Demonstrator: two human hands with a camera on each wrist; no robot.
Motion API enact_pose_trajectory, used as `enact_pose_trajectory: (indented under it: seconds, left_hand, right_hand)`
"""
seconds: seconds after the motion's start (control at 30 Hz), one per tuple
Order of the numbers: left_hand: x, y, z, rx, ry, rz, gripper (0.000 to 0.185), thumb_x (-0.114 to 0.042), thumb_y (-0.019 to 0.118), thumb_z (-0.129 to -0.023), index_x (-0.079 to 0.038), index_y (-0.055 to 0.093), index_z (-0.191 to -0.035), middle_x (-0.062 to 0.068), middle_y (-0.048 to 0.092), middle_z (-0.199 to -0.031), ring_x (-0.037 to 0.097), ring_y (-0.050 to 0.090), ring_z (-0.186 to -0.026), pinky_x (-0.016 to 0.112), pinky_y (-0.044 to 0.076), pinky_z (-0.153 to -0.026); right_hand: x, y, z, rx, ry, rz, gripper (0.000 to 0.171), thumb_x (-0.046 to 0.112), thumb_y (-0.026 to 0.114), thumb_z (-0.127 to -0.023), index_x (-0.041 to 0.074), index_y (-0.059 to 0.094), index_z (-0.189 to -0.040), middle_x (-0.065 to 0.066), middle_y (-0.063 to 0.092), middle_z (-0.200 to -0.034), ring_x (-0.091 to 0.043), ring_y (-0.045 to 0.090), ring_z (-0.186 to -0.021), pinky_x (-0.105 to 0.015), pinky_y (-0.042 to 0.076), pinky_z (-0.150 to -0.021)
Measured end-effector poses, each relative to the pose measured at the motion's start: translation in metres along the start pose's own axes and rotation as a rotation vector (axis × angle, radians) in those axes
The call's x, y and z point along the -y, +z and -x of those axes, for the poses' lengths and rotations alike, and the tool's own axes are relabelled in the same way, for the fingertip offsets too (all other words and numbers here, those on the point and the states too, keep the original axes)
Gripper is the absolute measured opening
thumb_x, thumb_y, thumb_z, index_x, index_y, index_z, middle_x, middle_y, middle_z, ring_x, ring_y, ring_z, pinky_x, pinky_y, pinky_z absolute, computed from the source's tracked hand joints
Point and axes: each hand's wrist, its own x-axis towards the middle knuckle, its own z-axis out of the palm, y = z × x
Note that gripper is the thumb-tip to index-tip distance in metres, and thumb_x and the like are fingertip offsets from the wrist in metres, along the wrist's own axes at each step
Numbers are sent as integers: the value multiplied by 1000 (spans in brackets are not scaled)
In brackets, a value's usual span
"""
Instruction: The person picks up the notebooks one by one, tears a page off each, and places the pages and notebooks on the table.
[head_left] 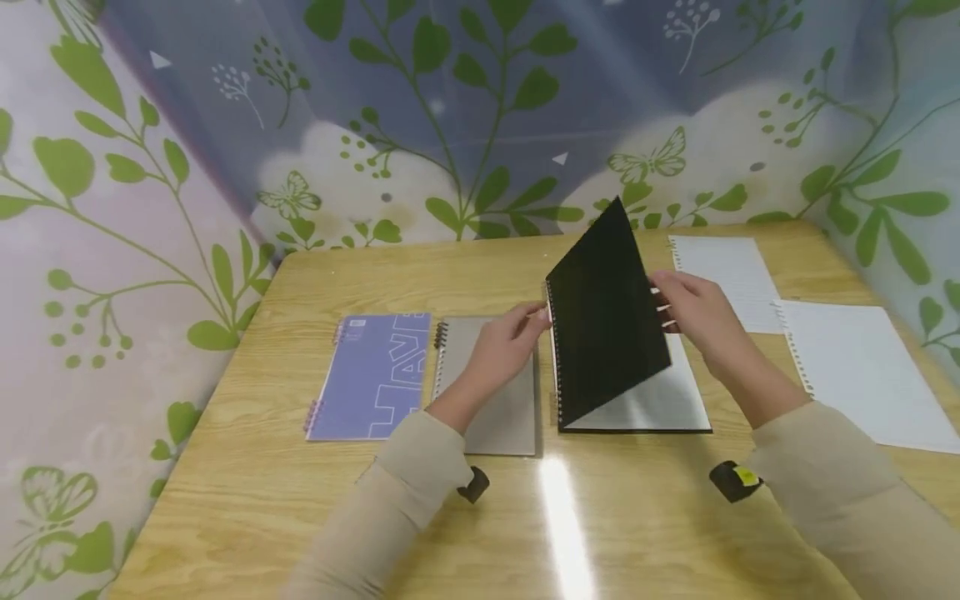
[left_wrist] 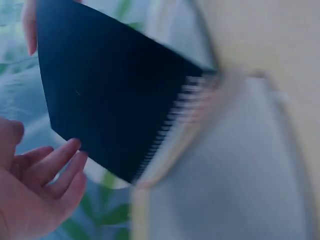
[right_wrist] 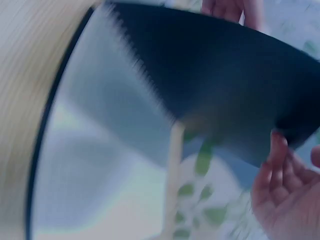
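A black spiral notebook [head_left: 611, 325] lies on the table with its front cover raised at a slant over a pale page [head_left: 678, 400]. At the cover's free edge is my right hand [head_left: 701, 321], its fingertips against the underside and its thumb apart from the cover in the right wrist view. My left hand [head_left: 506, 350] is beside the spiral binding, over a grey spiral notebook [head_left: 502, 421]. In the left wrist view the left fingers [left_wrist: 60, 165] are loosely extended near the black cover; whether they touch it I cannot tell.
A purple spiral notebook [head_left: 367, 379] lies to the left of the grey one. Two white lined spiral notebooks [head_left: 862, 367] are on the right, one partly behind the other. A leaf-patterned covering [head_left: 480, 125] rises at the back and sides of the wooden table [head_left: 262, 492].
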Motion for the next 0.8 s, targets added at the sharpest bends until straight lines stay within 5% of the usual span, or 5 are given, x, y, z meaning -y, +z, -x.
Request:
enact_pose_trajectory:
  seconds: [0.1,0.2,0.4,0.63,0.8]
  left_hand:
    - [-17,-21,0,49,-38,276,52,-45,37,-97,-11,46,-135,9,65,-117,23,62,-107,35,51,-87]
    - [-32,-36,1,113,-98,432,59,-50,38,-95,-9,42,-137,15,61,-121,27,63,-105,34,54,-82]
    - [-39,-51,4,150,-165,401,59,-41,55,-90,-16,37,-141,12,58,-125,24,64,-102,32,54,-81]
    - [-31,-66,7,87,-254,341,53,-24,57,-89,-18,42,-139,9,56,-129,25,63,-103,33,54,-82]
    - [-16,-84,14,82,-324,286,55,-19,57,-88,-17,39,-140,13,55,-129,30,59,-109,39,53,-85]
  right_hand:
    - [20,19,-1,122,-82,-108,56,45,31,-98,6,46,-134,-12,59,-118,-6,61,-91,-26,49,-79]
    - [28,41,-2,223,-160,-136,50,41,33,-99,8,46,-135,-13,55,-129,-17,58,-109,-34,47,-90]
    - [31,69,-2,272,-236,-153,41,28,38,-100,8,46,-135,-12,47,-137,-30,49,-120,-46,43,-96]
    - [24,69,-13,313,-265,-108,42,30,38,-100,13,42,-138,-12,48,-137,-31,50,-119,-49,42,-97]
    - [-13,46,-21,122,-177,160,41,28,34,-100,5,47,-131,-20,60,-117,-34,58,-105,-48,45,-88]
